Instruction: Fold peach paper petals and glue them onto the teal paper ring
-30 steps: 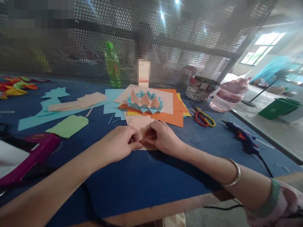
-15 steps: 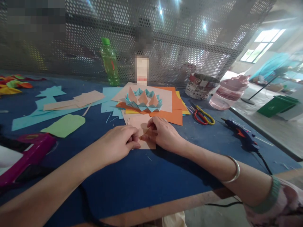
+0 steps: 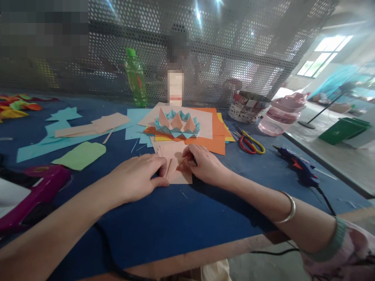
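A folded piece of peach paper (image 3: 174,168) stands between my hands, above a flat peach sheet (image 3: 185,180). My left hand (image 3: 143,173) has its curled fingers and thumb closed on the left edge of the fold. From the right, my right hand (image 3: 205,166) pinches the same fold, its fingertips partly hidden in shadow. Just beyond my hands sits a ring of folded light-blue paper points with several peach points (image 3: 177,124), resting on stacked coloured sheets.
Right of the orange paper (image 3: 217,146) lie scissors (image 3: 251,143), and farther right a glue gun (image 3: 301,166). Behind them stand a paper-covered pot (image 3: 249,107) and a pink water jug (image 3: 281,115). A green bottle (image 3: 136,80) stands near the mesh partition. A magenta device (image 3: 54,181) is at left.
My left hand has shifted slightly left and its thumb and fingers have parted a little, showing more of the folded peach paper. My right hand has barely moved.
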### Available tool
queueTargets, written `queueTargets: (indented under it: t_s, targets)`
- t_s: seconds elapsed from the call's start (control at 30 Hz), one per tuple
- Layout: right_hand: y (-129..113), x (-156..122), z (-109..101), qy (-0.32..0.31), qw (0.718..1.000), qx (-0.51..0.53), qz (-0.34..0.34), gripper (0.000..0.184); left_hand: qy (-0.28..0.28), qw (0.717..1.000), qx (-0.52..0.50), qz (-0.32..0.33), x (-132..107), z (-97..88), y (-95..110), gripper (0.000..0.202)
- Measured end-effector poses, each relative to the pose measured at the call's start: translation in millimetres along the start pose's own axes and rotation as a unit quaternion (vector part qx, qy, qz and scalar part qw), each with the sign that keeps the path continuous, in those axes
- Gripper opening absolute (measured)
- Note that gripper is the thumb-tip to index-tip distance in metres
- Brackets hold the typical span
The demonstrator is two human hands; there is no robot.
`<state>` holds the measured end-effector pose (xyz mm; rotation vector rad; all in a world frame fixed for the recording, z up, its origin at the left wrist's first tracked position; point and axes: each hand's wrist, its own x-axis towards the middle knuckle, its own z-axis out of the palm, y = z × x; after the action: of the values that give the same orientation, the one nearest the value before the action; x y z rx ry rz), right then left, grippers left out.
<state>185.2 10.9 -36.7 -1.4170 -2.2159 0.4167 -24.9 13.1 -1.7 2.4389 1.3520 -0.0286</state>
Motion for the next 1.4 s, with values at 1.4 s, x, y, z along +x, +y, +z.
queueTargets:
  t_s: [1.4]
  targets:
    - [-5.1, -10.5, -7.4, 0.029, 0.987, 0.156, 0.019, 0.015, 0.140, 0.977, -0.033, 0.156, 3.7, 9.6, 14.0, 0.009]
